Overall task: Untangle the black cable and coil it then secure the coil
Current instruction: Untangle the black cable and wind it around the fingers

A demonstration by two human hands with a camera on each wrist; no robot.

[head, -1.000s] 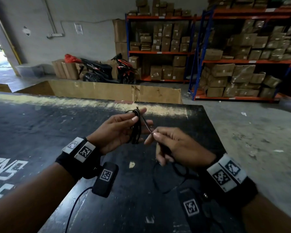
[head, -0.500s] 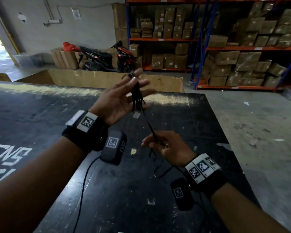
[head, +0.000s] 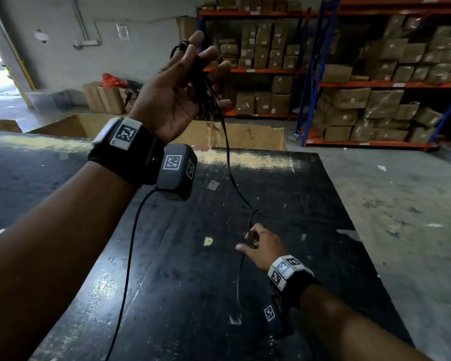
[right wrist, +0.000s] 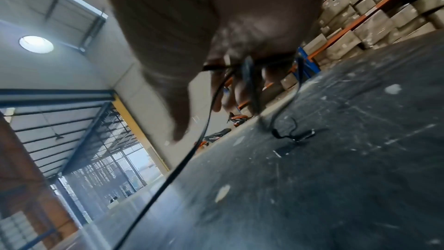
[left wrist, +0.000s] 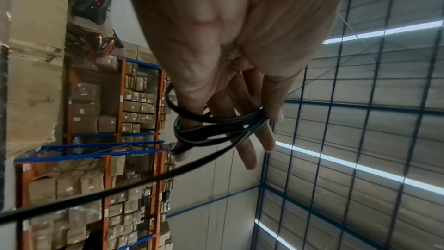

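Observation:
My left hand (head: 172, 95) is raised high above the table, palm toward me. Several loops of the black cable (head: 227, 152) hang across its nearly straight fingers. In the left wrist view the coil (left wrist: 216, 128) wraps round the fingers and the thumb pins it at the top. From there a single strand drops to a small kink (head: 255, 211). It then runs into my right hand (head: 261, 243), low over the black table (head: 310, 194). That hand pinches the strand with curled fingers. The tail (right wrist: 204, 126) trails past it onto the tabletop.
A large open cardboard box (head: 245, 134) stands against the table's far edge. Blue and orange racks (head: 310, 74) full of cartons fill the back and right. Bare concrete floor (head: 401, 204) lies right of the table. A thin wire (head: 130, 243) hangs from my left wrist camera.
My left hand has risen well above the table with the loops. My right hand has dropped toward the tabletop, so the strand between them is longer and straighter.

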